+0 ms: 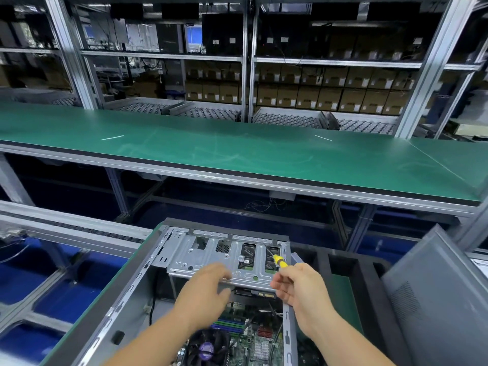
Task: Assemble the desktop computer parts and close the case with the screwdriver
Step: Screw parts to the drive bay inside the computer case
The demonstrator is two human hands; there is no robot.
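Observation:
An open desktop computer case (132,294) lies on its side at the bottom centre, its motherboard (253,344) and CPU fan (207,347) exposed. A silver drive cage (211,254) spans the case's far end. My left hand (208,289) grips the near edge of that cage, fingers curled over it. My right hand (298,286) holds a yellow-handled screwdriver (280,261), whose dark shaft points up and left toward the cage's right corner. The grey side panel (438,294) leans upright at the right.
A black foam tray (340,262) sits right of the case. A long green workbench (237,151) runs across beyond a gap. A roller conveyor rail (66,228) passes on the left. Shelves of cardboard boxes (317,93) fill the background.

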